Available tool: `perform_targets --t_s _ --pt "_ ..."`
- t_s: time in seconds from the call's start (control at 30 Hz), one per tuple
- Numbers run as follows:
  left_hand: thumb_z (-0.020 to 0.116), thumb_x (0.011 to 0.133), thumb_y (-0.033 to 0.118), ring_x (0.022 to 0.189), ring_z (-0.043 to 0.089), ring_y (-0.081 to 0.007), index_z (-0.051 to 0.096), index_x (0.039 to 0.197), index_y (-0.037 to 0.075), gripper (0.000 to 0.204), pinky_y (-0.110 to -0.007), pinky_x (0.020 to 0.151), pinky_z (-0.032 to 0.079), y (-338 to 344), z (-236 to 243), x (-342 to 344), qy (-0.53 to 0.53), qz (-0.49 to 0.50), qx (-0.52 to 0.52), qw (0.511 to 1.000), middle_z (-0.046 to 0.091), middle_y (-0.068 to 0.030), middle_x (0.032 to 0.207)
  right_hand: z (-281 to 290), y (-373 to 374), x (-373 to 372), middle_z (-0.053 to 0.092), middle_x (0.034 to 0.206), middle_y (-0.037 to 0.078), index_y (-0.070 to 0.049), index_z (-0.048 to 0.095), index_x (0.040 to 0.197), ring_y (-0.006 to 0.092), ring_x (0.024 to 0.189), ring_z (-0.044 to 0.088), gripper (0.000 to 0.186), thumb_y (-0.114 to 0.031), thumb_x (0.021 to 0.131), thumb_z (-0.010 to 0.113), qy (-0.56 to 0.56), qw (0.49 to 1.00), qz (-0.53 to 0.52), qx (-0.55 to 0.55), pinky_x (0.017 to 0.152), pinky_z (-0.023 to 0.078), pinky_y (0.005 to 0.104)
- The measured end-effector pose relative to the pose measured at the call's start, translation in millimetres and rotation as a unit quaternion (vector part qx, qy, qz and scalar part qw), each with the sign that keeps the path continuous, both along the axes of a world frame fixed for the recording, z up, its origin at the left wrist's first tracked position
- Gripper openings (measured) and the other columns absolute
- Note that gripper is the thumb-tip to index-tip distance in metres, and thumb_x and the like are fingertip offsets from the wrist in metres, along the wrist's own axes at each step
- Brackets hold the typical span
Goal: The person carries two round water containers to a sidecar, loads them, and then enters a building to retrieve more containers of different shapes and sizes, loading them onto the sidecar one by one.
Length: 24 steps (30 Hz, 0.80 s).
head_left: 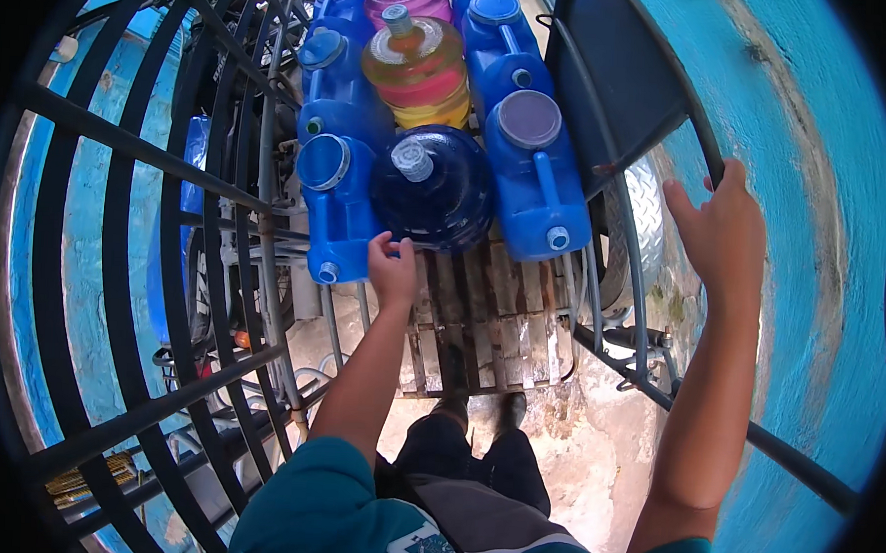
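Could topple dark bottle (446, 203), upper center, if bumped by loosely spread left hand (394, 269); cannot tell grip of right hand (727, 235).

on the left stands a fence of black metal bars (116, 233), with long bars crossing the upright ones. behind it is a pale blue wall (85, 211) with patchy paint. a yellow, stripy thing (68, 483) sits low behind the bars; what it is, i cannot tell. on the right is a bright blue wall (827, 323) with a dirty brown streak. the ground (594, 451) is pale, rough and stained, with sunny spots.
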<state>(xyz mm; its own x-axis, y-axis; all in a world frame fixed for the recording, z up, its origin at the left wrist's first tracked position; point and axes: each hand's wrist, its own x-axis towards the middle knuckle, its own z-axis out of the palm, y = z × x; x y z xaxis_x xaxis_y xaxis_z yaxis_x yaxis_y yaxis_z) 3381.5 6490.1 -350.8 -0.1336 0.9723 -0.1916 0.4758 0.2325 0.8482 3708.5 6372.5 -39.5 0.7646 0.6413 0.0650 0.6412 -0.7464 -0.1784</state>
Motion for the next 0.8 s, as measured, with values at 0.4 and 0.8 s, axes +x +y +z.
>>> perform_targets --t_s 0.4,0.8 --pt "0.049 0.096 0.043 0.094 0.065 -0.0434 0.053 0.106 0.002 0.042 -0.052 0.081 0.05 141 38 -70 0.416 -0.039 -0.069 0.906 0.067 -0.0243 0.104 -108 177 -27 0.063 0.118 0.014 -0.002 0.06 0.121 0.0258 0.11 0.061 0.047 -0.023 0.081 0.074 0.106 0.867 0.327 0.361 0.098 0.045 0.0352" --pt "0.051 0.096 0.04 0.082 0.064 -0.045 0.052 0.108 0.002 0.04 -0.054 0.071 0.048 156 19 -74 0.433 -0.014 -0.077 0.898 0.066 -0.0244 0.091 -315 529 -11 0.058 0.126 0.022 -0.002 0.051 0.129 0.035 0.12 0.055 0.08 -0.044 0.069 0.084 0.178 0.852 0.423 0.253 0.102 0.045 0.0408"
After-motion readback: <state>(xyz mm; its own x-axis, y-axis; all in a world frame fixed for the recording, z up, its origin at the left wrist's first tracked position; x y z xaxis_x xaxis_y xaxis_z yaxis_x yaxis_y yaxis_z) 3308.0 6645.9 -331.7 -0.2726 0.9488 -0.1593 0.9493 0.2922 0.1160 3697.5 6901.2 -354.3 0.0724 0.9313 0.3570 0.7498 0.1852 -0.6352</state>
